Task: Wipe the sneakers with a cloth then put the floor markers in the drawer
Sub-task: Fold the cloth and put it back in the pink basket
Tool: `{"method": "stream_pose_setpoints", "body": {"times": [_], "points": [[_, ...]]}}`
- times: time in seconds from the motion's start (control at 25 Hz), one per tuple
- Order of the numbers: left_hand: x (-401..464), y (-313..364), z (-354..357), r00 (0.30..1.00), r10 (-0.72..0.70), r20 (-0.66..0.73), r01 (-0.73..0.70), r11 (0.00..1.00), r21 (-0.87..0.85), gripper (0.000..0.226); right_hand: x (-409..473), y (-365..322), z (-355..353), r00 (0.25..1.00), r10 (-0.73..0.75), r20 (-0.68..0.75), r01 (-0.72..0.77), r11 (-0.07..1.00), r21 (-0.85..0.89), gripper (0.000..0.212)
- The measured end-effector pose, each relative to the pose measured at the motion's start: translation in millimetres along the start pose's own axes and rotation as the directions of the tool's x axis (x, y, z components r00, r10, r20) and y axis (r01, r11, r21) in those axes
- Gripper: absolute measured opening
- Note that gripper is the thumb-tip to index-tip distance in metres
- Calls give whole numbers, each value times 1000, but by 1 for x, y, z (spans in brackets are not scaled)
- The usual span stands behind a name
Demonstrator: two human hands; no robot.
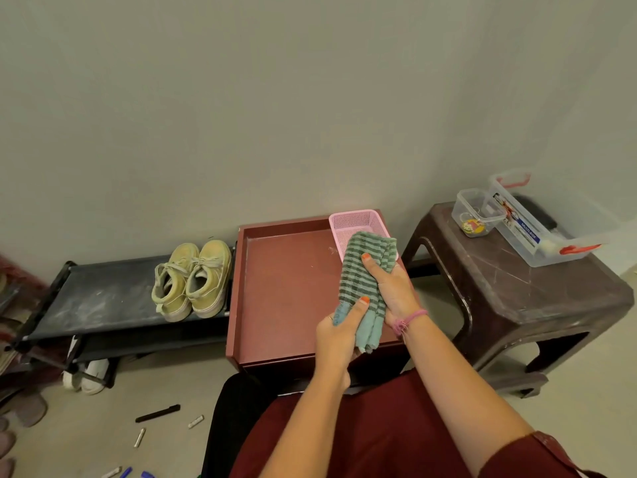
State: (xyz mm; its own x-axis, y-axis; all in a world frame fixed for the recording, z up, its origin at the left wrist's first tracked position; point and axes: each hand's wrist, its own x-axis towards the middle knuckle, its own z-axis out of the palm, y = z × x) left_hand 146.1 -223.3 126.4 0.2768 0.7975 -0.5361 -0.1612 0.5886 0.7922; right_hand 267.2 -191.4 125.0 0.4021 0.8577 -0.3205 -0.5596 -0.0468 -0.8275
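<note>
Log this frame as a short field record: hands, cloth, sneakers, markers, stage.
left hand: grips the cloth's lower end
right hand: holds the cloth's upper part
cloth: green striped, folded, above the red tray
sneakers: yellowish pair on black rack, untouched
markers: scattered on floor
stage: wiping not yet begun

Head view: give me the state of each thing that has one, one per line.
Cloth: folded, held over the red tray.
Left hand: grips the cloth's lower end.
Right hand: holds the cloth.
Sneakers: paired on the rack, untouched.
Floor markers: scattered on the floor.
Pink basket: upright.
</note>
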Motion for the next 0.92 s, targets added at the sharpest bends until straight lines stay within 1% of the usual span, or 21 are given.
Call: {"method": "stream_pose_setpoints", "body": {"times": [0.08,0.24,0.32,0.4,0.48,0.52,0.56,0.64,0.68,0.72,0.76,0.8,0.84,0.88,0.92], "points": [[-2,-5,9,997,53,-56,-56,998,-39,22,11,-4,0,1000,0,-28,-3,995,-96,13],[2,-14,20,990,119,-82,-124,991,-59,28,36,-6,-4,997,-4,-83,-20,958,-286,26],[4,-17,23,990,108,-93,-116,989,-93,34,41,-4,-6,995,-19,-100,-20,928,-371,26],[10,-19,25,993,72,-93,-86,984,-157,33,50,-3,-7,993,-34,-117,-23,890,-455,24],[17,-20,27,998,54,-27,-58,979,-194,30,59,-4,-11,991,-28,-128,-40,867,-498,27],[21,-20,27,999,50,13,-46,975,-217,28,66,-6,-14,991,15,-136,-79,871,-484,28],[25,-20,28,998,43,41,-32,967,-251,26,73,-8,-18,988,92,-128,-137,898,-417,27],[38,-18,29,999,31,40,-18,956,-294,22,86,-14,-25,973,231,-25,-232,951,-204,27],[46,-16,32,999,28,17,-22,958,-285,22,95,-17,-28,968,249,35,-242,960,-143,29],[55,-14,35,1000,28,-4,-28,963,-266,27,105,-21,-31,969,236,71,-226,966,-125,32],[63,-12,39,999,32,-28,-38,967,-253,37,114,-25,-31,976,207,72,-196,971,-138,36],[72,-11,43,998,41,-56,-53,972,-230,50,127,-27,-31,984,174,40,-164,969,-184,40],[82,-11,48,995,60,-82,-74,979,-191,58,138,-29,-31,992,130,4,-124,954,-274,41],[92,-10,54,991,88,-99,-99,988,-117,57,151,-29,-31,998,67,-13,-67,916,-396,40],[103,-9,60,986,126,-109,-130,991,-33,50,166,-28,-31,1000,-8,-1,7,838,-546,35]]}}
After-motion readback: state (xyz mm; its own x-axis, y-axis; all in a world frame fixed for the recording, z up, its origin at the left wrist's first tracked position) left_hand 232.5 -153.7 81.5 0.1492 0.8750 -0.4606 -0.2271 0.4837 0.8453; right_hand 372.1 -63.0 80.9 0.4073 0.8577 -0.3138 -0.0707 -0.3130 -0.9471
